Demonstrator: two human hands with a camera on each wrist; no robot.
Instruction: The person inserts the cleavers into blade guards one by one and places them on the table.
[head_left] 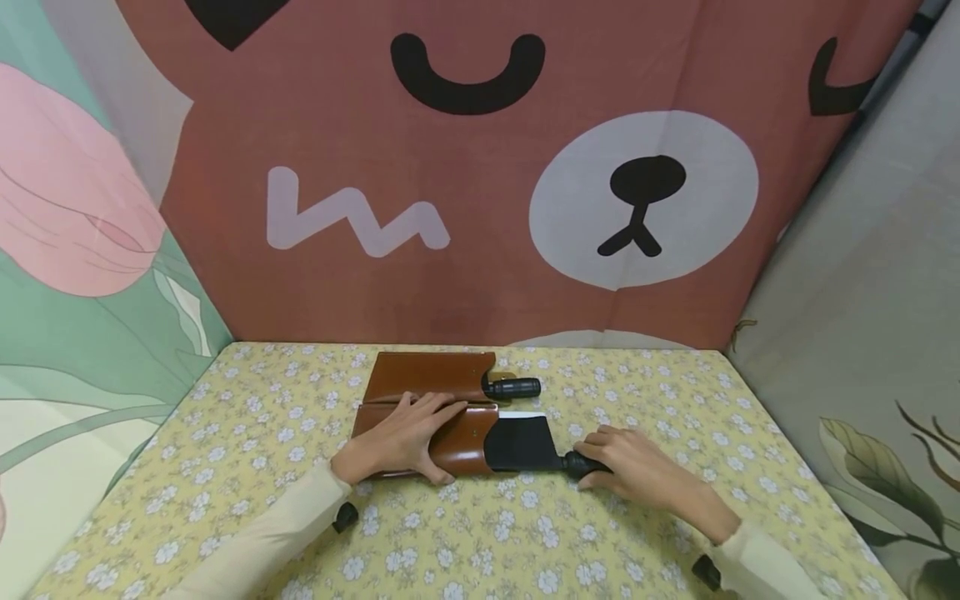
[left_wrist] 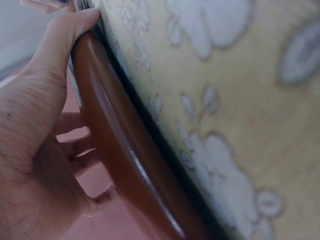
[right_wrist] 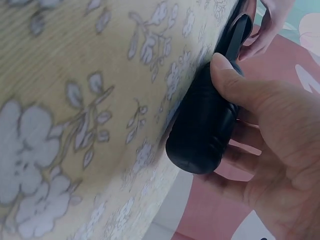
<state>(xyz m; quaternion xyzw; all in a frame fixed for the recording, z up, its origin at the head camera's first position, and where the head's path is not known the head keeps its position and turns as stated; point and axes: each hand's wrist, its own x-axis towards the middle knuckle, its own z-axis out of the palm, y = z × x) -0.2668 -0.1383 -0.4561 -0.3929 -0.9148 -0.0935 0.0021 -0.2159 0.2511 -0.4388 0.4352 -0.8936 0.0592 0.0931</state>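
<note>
A cleaver [head_left: 522, 443] with a black blade and a pale cutting edge lies partly inside a brown leather sheath [head_left: 465, 446]. The rest of its blade is hidden in the sheath. My right hand [head_left: 633, 462] grips the cleaver's black handle [right_wrist: 200, 125], thumb along the near side and fingers round the far side. Spread across the sheath, my left hand [head_left: 405, 433] holds it with the thumb at the near edge and the fingers reaching over the far edge. In the left wrist view, the sheath's glossy brown edge [left_wrist: 120, 140] runs past that thumb.
Just behind lies a second brown sheath [head_left: 427, 375] with a black handle [head_left: 516, 387] sticking out to the right. A yellow flowered cloth [head_left: 480, 542] covers the table. A bear-print curtain [head_left: 480, 300] stands at the back, with printed fabric on both sides.
</note>
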